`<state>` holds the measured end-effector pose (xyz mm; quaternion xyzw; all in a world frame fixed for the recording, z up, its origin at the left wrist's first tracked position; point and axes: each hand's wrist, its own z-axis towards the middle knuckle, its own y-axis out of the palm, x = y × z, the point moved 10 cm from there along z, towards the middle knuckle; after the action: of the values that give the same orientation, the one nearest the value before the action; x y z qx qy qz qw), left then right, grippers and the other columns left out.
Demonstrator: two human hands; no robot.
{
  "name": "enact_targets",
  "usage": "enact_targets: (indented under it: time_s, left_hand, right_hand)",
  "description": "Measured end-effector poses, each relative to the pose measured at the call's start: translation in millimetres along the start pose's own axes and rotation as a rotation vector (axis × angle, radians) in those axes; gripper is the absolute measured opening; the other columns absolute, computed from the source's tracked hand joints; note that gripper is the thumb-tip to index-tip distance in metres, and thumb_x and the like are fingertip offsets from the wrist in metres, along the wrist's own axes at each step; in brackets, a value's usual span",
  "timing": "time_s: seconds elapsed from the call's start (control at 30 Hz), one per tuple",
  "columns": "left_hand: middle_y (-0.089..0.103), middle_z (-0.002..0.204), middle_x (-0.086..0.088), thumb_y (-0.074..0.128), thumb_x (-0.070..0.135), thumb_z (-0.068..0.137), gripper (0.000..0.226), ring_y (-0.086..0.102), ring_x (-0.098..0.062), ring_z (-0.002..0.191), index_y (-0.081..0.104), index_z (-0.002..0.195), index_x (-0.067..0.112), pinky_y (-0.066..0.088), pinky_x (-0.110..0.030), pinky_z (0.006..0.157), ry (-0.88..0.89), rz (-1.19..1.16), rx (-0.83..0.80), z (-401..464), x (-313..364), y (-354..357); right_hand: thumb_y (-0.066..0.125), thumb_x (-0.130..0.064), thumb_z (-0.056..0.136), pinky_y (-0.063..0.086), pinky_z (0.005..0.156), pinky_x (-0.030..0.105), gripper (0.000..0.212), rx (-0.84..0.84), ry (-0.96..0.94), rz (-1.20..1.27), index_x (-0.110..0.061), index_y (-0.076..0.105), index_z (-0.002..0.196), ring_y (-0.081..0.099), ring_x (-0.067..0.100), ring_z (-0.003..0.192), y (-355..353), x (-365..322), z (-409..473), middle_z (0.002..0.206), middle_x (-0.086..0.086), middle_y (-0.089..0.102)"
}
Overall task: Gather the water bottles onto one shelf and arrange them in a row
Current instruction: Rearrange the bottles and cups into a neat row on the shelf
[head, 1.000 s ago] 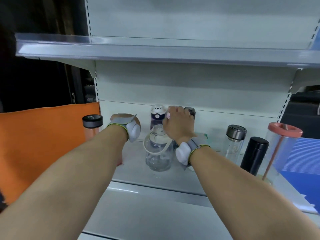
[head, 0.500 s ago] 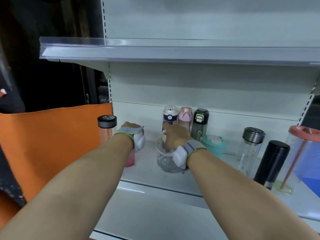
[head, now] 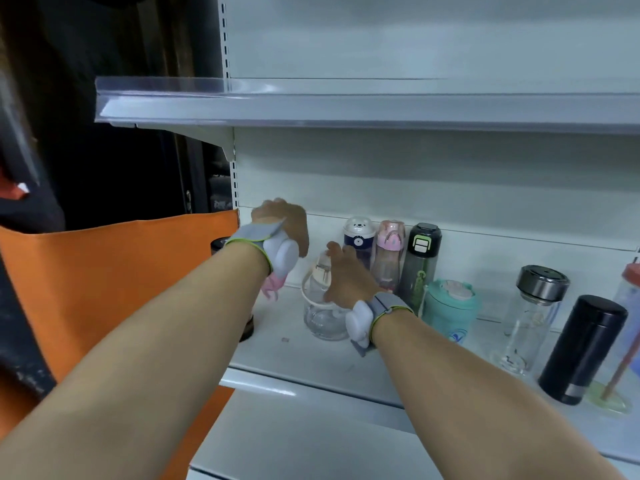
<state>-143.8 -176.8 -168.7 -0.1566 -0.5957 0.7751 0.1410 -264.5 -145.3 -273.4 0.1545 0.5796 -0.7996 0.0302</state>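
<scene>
1. We see our left hand (head: 282, 225) raised above the white metal shelf (head: 311, 362), its fingers curled around a pink bottle (head: 273, 285) whose lower part shows below the wrist; the bottle is lifted clear of the shelf.
2. Our right hand (head: 346, 278) rests on the clear wide bottle with a cream lid and carry loop (head: 322, 306), fingers bent over its top and gripping it; this bottle stands upright on the shelf, in front of the back row.
3. Both wrists carry grey straps with white pods (head: 285, 258).
4. Against the back panel stand three slim bottles side by side: a navy bottle with a white bear-face cap (head: 359, 237), a pink translucent bottle with a pink cap (head: 388, 258), and a smoky grey bottle with a black and green lid (head: 420, 261).
5. Just in front of the grey one sits a squat teal tumbler with a pale lid (head: 450, 310).
6. Further right stand a clear glass bottle with a steel cap (head: 533, 317), then a matte black cylindrical flask (head: 585, 348), then a clear tumbler with a red lid and straw (head: 623, 344) cut by the frame edge.
7. At the shelf's left end a dark-capped bottle (head: 218, 244) is mostly hidden behind our left forearm; we cannot tell its colour.
8. An orange fabric panel (head: 104, 271) hangs left of the shelving, and a second shelf (head: 346, 109) runs above.
</scene>
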Motion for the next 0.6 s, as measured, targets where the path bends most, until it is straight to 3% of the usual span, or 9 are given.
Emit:
enact_targets:
  time_s: [0.1,0.23,0.33,0.47,0.6]
  left_hand:
    - [0.048,0.1,-0.008,0.067,0.03,0.068,0.03,0.046,-0.029,0.09,0.057,0.095,0.02,0.039,-0.033,0.071,0.01,-0.033,0.047,-4.4,5.9,-44.8]
    - [0.053,0.111,-0.007,0.064,0.03,0.068,0.041,0.052,-0.029,0.096,0.062,0.108,0.023,0.041,-0.032,0.072,0.039,-0.176,0.146,-8.3,13.0,-68.0]
    - [0.054,0.121,-0.005,0.065,0.034,0.07,0.05,0.053,-0.028,0.11,0.061,0.12,0.028,0.046,-0.033,0.082,0.09,-0.343,0.153,-9.8,30.4,-70.8]
    - [0.053,0.123,-0.005,0.068,0.041,0.066,0.064,0.051,-0.027,0.113,0.055,0.128,0.034,0.048,-0.034,0.085,0.193,-0.475,0.195,-16.5,67.0,-75.7]
    - [0.056,0.128,-0.001,0.071,0.042,0.068,0.062,0.054,-0.024,0.112,0.057,0.128,0.031,0.05,-0.034,0.09,0.357,-0.504,0.109,-27.6,116.5,-73.4]
  right_hand:
    - [0.084,-0.017,0.065,0.05,0.089,0.041,0.097,-0.049,-0.023,-0.014,-0.02,0.024,0.141,0.048,0.034,0.122,6.4,-13.0,13.3,0.136,0.011,0.032]
    - [0.082,-0.026,0.07,0.042,0.106,0.044,0.106,-0.148,-0.016,0.025,-0.017,0.014,0.151,0.029,0.03,0.142,4.1,-10.6,17.6,0.152,0.01,0.02]
    - [0.069,-0.024,0.077,0.044,0.103,0.043,0.087,-0.044,0.055,0.089,-0.018,0.022,0.15,0.038,0.025,0.136,-24.9,5.0,6.3,0.152,0.005,0.028]
    - [0.055,-0.031,0.083,0.048,0.082,0.038,0.044,0.177,0.05,-0.125,-0.016,0.048,0.124,0.058,0.032,0.111,-78.1,26.8,-15.7,0.121,0.009,0.057]
    - [0.058,-0.037,0.081,0.037,0.094,0.04,0.049,0.105,0.291,-0.329,-0.022,0.051,0.128,0.051,0.03,0.12,-101.0,86.6,-41.3,0.127,0.006,0.056]
